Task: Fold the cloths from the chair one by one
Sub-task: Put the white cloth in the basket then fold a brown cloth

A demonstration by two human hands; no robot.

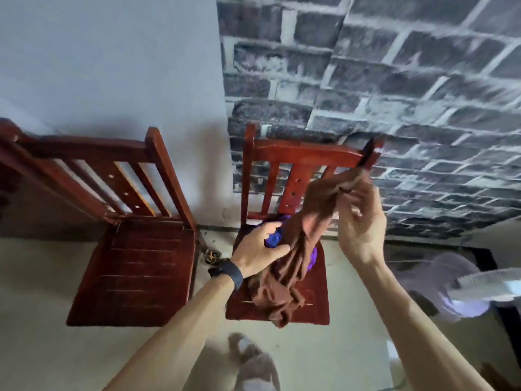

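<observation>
The right hand pinched the top edge of the brown cloth and held it above the chair. The cloth's lower part lay bunched on the seat beside a purple cloth. The left hand, fingers spread and nearly straight, touched the hanging middle without closing on it. The cloth looked light, soft and limp, so it would likely handle best pinched at two corners of one edge.

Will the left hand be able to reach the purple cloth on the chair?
Probably yes: the left hand is right beside the purple cloth, part of which shows bare; the brown cloth covers the rest.
</observation>
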